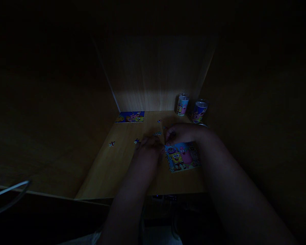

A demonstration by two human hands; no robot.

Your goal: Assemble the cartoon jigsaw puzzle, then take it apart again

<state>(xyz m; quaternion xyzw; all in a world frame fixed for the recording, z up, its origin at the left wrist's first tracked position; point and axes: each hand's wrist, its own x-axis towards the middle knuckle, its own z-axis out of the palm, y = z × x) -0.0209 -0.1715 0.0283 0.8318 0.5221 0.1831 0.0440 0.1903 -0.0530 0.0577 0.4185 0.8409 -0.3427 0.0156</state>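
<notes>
The scene is very dark. A colourful cartoon jigsaw puzzle [183,157] lies on a wooden desk [112,170]. My right hand [181,133] rests at the puzzle's top left corner, fingers curled down as if pinching; what it holds is too dark to see. My left hand [149,144] sits just left of the puzzle, fingers bent against the desk beside a small loose piece [137,141]. More loose pieces lie farther off: one [112,143] at the left and one [159,120] near the back.
A second cartoon picture card [130,117] lies flat at the back left of the desk. Two small printed tubs [182,104] [200,110] stand at the back right. Wooden side panels wall in the desk. A thin metal bar [10,194] shows at lower left.
</notes>
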